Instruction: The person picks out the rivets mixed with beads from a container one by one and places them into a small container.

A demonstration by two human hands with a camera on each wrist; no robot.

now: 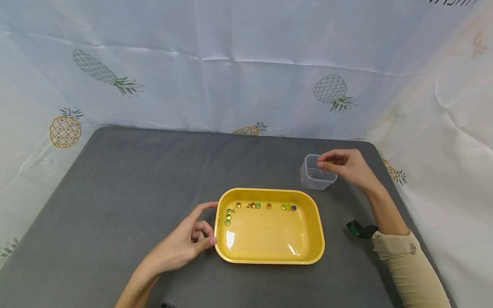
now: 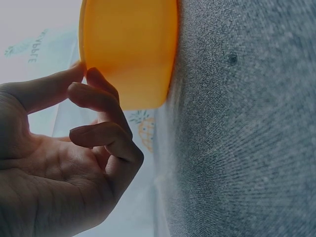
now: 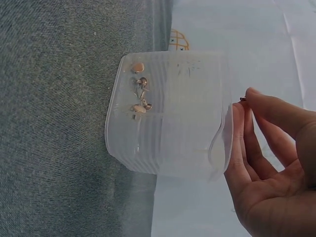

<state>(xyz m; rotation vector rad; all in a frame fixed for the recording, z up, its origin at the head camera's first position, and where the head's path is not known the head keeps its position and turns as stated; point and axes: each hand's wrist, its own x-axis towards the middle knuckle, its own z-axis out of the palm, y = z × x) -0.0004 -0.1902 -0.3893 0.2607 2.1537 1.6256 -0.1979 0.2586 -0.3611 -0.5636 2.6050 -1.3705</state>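
Grey tabletop (image 1: 115, 192): my lower frame
Left hand (image 1: 179, 241): grips yellow rectangular plastic tray (image 1: 265, 239)
Right hand (image 1: 345, 166): pinches tiny dark piece (image 3: 243, 99)

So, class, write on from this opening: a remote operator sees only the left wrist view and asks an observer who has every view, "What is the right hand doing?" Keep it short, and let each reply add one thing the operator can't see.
Observer: The right hand is at the open top of a clear plastic container, pinching a small dark piece.
Operator: Is anything inside that container?
Observer: Yes, several metallic-looking pieces lie at its bottom.
Operator: And inside the yellow tray? I only get its outer side.
Observer: Stud-like pieces sit along its far side and down its left end.
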